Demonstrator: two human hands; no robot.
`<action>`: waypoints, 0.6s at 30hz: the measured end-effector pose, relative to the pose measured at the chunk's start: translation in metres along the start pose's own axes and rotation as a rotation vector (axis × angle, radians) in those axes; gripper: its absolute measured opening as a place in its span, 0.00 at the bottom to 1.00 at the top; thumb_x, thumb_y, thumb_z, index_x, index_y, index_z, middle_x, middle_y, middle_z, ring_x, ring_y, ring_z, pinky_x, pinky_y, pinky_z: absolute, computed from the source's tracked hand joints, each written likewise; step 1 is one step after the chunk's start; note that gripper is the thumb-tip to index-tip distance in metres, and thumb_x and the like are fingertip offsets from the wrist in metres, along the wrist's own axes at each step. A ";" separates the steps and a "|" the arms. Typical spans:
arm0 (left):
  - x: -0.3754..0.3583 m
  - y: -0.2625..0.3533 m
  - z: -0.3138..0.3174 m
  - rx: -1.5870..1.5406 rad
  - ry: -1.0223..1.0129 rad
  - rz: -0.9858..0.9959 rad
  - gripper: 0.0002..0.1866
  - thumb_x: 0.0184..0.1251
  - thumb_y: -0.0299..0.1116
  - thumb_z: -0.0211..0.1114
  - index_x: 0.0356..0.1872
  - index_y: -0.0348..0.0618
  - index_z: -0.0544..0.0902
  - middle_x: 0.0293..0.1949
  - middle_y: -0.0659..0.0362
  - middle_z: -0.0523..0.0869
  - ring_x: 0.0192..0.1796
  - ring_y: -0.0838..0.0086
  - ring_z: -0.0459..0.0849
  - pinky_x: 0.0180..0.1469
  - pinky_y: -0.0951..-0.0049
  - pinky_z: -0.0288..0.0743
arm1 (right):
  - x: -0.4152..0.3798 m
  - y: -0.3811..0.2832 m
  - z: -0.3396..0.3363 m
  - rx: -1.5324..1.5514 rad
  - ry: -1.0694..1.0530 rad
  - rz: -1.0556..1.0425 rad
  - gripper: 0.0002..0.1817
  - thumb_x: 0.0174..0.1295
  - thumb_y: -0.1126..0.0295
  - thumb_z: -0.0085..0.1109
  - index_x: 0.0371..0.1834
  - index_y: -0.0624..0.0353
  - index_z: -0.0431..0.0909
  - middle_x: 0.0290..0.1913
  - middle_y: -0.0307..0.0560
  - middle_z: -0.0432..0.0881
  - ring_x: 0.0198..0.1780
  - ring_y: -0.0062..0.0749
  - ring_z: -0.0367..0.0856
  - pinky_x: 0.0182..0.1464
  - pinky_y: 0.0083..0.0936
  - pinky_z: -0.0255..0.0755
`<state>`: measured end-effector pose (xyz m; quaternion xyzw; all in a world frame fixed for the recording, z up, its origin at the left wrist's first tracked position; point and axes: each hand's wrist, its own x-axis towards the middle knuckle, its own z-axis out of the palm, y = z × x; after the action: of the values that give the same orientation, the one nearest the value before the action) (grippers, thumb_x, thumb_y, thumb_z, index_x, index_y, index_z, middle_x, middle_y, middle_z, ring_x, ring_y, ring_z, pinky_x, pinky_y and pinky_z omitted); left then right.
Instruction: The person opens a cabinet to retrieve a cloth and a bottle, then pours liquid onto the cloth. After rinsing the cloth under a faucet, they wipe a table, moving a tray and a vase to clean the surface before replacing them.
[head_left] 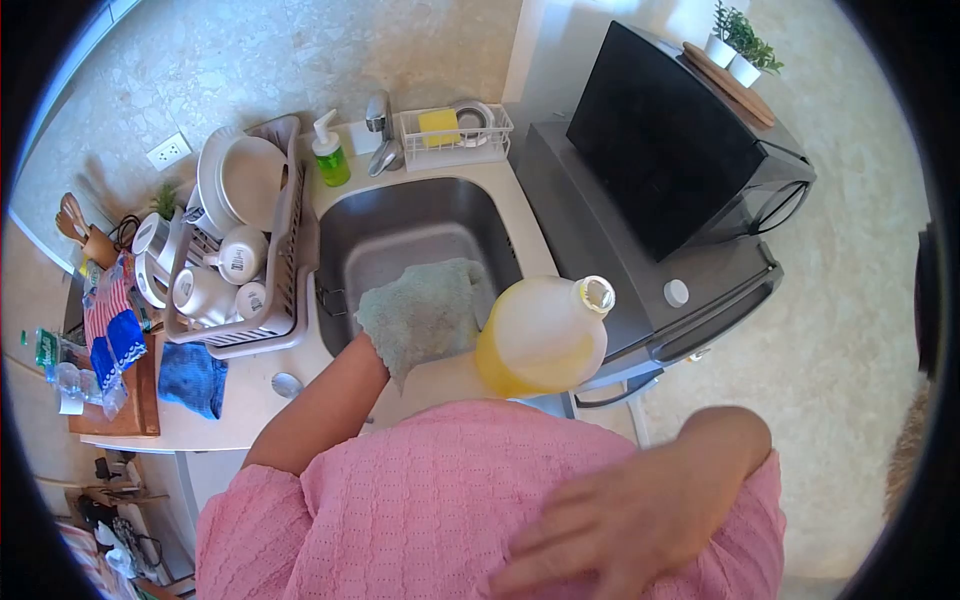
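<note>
A pale green cloth [425,312] is draped over my left hand at the front of the steel sink [345,215]. My left hand holds it from beneath, and its fingers are hidden by the fabric. Just right of the cloth stands a large translucent bottle [545,335] with yellow liquid in its lower part and its mouth uncapped. My right hand [625,515] is in front of my pink top, fingers stretched out and slightly blurred, holding nothing. A white cap [676,292] lies on the grey surface to the right of the bottle.
Left of the sink, a dish rack [290,250] holds plates and mugs. Behind it stand a green soap dispenser [330,155], the faucet [380,130] and a wire caddy [455,150] with a yellow sponge [439,127]. A microwave [665,140] sits on the fridge at right.
</note>
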<state>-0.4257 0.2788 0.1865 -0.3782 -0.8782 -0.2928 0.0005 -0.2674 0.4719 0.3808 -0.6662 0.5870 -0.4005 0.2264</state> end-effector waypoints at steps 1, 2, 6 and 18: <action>0.000 0.001 -0.004 0.008 -0.005 -0.003 0.24 0.52 0.32 0.67 0.54 0.40 0.79 0.49 0.50 0.83 0.50 0.60 0.82 0.55 0.68 0.74 | 0.007 0.003 -0.010 -0.043 -0.055 0.011 0.19 0.58 0.63 0.54 0.53 0.53 0.78 0.63 0.49 0.70 0.57 0.45 0.72 0.53 0.40 0.66; -0.001 0.003 -0.009 0.016 0.013 0.015 0.25 0.51 0.33 0.68 0.54 0.39 0.79 0.48 0.50 0.83 0.49 0.60 0.82 0.55 0.68 0.74 | 0.012 0.004 -0.019 -0.042 -0.054 0.004 0.19 0.58 0.63 0.54 0.53 0.53 0.78 0.63 0.49 0.70 0.57 0.45 0.72 0.53 0.40 0.66; -0.017 -0.021 0.018 -0.870 0.165 -0.208 0.27 0.47 0.38 0.70 0.52 0.38 0.80 0.47 0.48 0.84 0.49 0.57 0.83 0.54 0.66 0.75 | 0.025 0.026 -0.009 0.031 -0.187 -0.028 0.15 0.59 0.64 0.54 0.47 0.55 0.79 0.42 0.49 0.75 0.44 0.43 0.73 0.44 0.39 0.67; -0.056 -0.005 -0.031 -0.058 0.126 -0.049 0.20 0.55 0.32 0.62 0.51 0.39 0.80 0.50 0.49 0.83 0.52 0.54 0.81 0.55 0.64 0.74 | 0.045 0.044 0.002 0.199 -0.050 -0.174 0.14 0.56 0.61 0.62 0.37 0.59 0.75 0.29 0.46 0.69 0.31 0.44 0.71 0.32 0.35 0.65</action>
<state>-0.3959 0.2227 0.1968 -0.3371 -0.8767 -0.3412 0.0375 -0.2927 0.4186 0.3573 -0.6985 0.4786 -0.4582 0.2705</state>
